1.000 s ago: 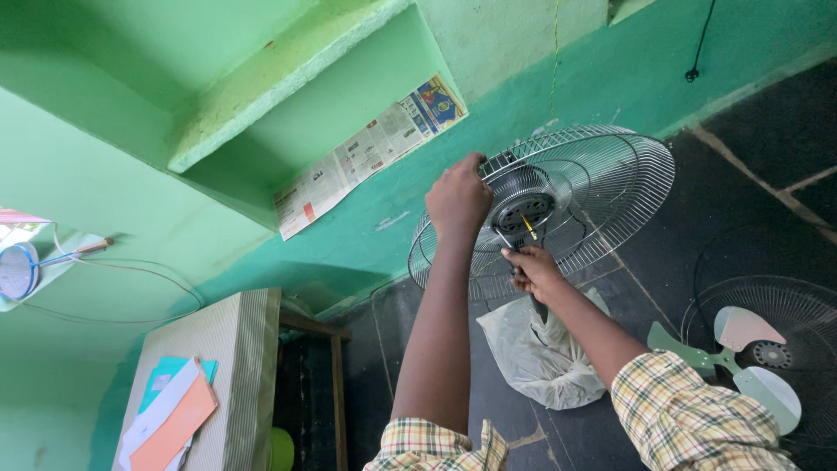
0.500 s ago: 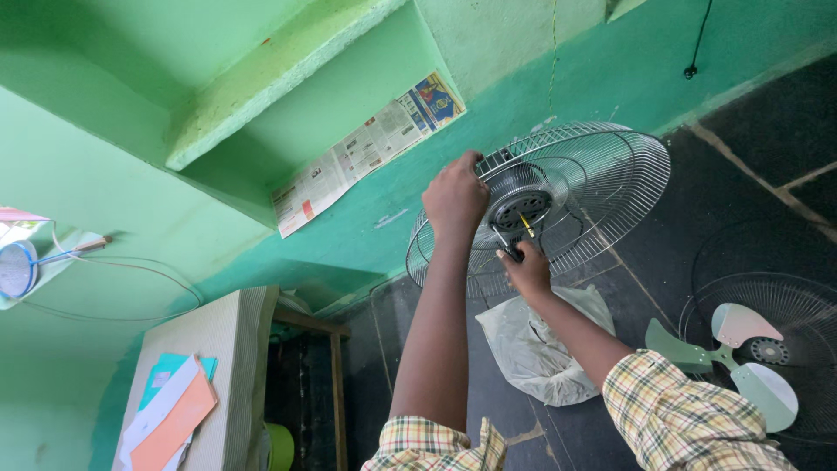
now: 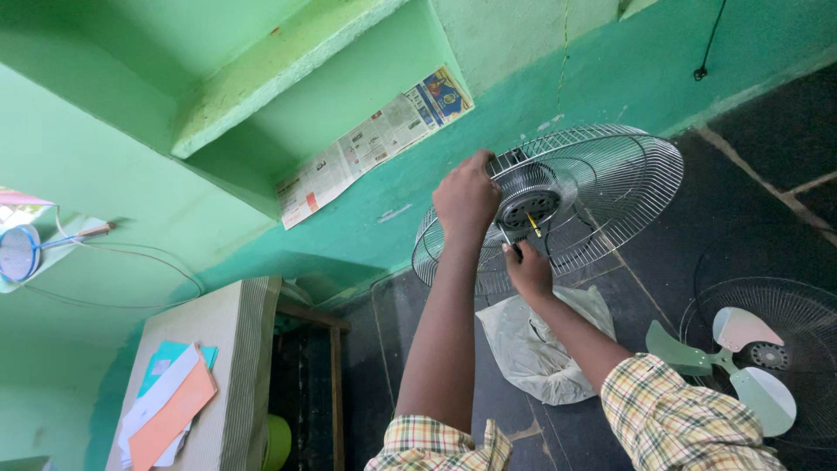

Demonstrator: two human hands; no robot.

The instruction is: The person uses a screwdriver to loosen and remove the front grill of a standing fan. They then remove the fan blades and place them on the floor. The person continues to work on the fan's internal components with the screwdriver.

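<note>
Nearest, two forearms in checked yellow sleeves reach forward. The right hand [image 3: 527, 269] is closed around a small yellow-handled screwdriver [image 3: 532, 225], its tip at the round grey motor hub [image 3: 527, 205]. The left hand [image 3: 467, 197] grips the edge of the round silver wire fan guard [image 3: 610, 187], which stands against the green wall [image 3: 558, 105]. A crumpled white plastic bag [image 3: 534, 344] lies on the dark floor below.

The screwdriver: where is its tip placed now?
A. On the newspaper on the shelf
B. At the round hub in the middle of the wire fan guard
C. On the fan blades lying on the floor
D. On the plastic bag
B: the right hand holds the screwdriver with its tip at the hub of the fan guard, which the left hand grips.
</note>
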